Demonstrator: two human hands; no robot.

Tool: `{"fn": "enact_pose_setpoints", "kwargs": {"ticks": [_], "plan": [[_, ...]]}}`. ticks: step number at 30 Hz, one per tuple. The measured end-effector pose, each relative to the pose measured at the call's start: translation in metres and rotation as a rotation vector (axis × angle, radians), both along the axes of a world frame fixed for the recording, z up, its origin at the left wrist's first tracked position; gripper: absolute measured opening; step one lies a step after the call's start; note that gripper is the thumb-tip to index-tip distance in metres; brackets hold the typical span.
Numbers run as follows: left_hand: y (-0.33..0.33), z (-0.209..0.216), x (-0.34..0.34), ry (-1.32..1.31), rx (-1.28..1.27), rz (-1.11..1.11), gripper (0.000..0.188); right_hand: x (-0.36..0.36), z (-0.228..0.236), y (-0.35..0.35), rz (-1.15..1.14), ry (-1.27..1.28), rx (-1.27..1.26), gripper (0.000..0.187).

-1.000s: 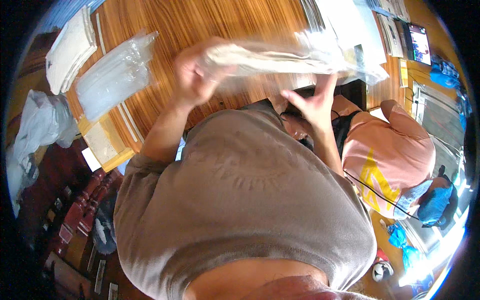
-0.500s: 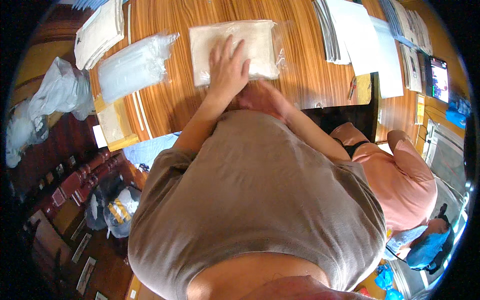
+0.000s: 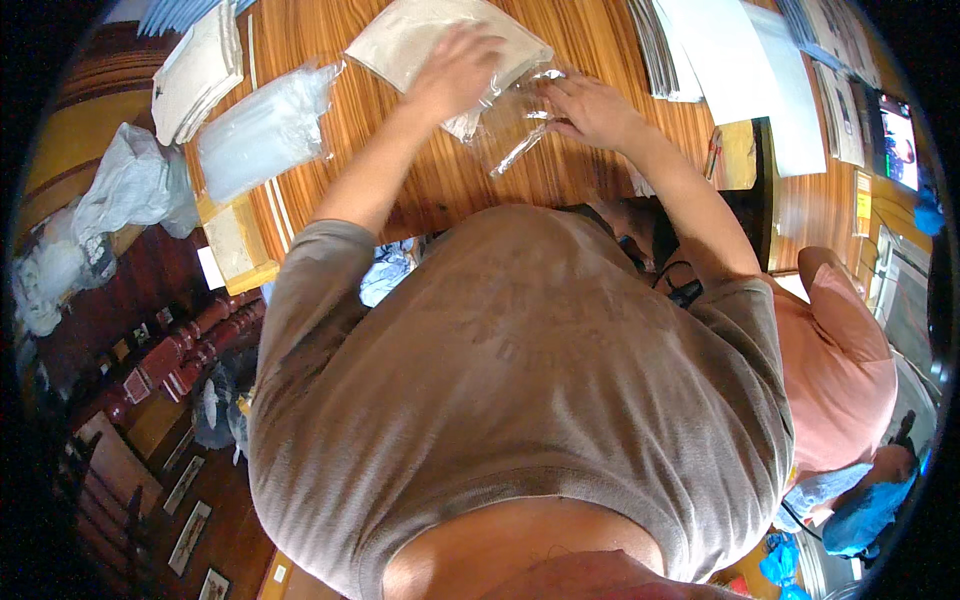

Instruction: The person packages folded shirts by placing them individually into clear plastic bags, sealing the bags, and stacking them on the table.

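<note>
A cream folded cloth (image 3: 400, 40) in a clear plastic bag lies turned at an angle near the table's far edge. My left hand (image 3: 458, 75) rests over the cloth's near side, fingers stretched out and slightly blurred. The bag's clear flap (image 3: 510, 125) spreads toward me from the cloth. At the flap's right edge is my right hand (image 3: 597, 112), fingers extended and thumb apart, touching the plastic. Whether it grips the film is hard to see.
A stack of clear plastic bags (image 3: 262, 135) lies left, beside folded cream cloths (image 3: 197, 80). White sheets (image 3: 720, 60) and grey folded pieces (image 3: 665, 50) lie right, near a lit phone (image 3: 897, 140). A person in a pink shirt (image 3: 840, 370) sits close on my right.
The bagged cloth has turned and shifted farther away. My left hand moved with it. My right hand went from near my body out to the bag's flap, which is now spread.
</note>
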State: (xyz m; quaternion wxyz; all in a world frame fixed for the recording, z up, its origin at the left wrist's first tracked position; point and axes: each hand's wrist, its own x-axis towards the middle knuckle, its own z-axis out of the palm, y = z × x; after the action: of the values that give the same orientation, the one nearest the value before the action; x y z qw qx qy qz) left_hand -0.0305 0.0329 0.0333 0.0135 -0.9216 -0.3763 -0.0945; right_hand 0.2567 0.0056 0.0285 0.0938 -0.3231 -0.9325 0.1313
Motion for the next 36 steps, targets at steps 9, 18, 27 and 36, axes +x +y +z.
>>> {"fn": "enact_pose_setpoints", "kwargs": {"ticks": [9,18,27,36], "plan": [[-0.011,-0.03,0.059,0.006,-0.026,-0.12,0.043,0.021,0.014,0.033,0.166,-0.083,0.195,0.02],[-0.012,-0.028,0.06,0.052,-0.047,-0.149,0.046,0.036,0.027,0.018,0.268,-0.162,0.292,0.023],[-0.01,-0.03,0.058,-0.052,-0.036,-0.292,0.044,0.033,0.04,-0.033,0.267,-0.251,0.272,0.014],[-0.011,-0.026,0.056,-0.043,-0.089,-0.297,0.047,-0.01,0.034,-0.03,0.049,0.002,0.225,0.017]]}}
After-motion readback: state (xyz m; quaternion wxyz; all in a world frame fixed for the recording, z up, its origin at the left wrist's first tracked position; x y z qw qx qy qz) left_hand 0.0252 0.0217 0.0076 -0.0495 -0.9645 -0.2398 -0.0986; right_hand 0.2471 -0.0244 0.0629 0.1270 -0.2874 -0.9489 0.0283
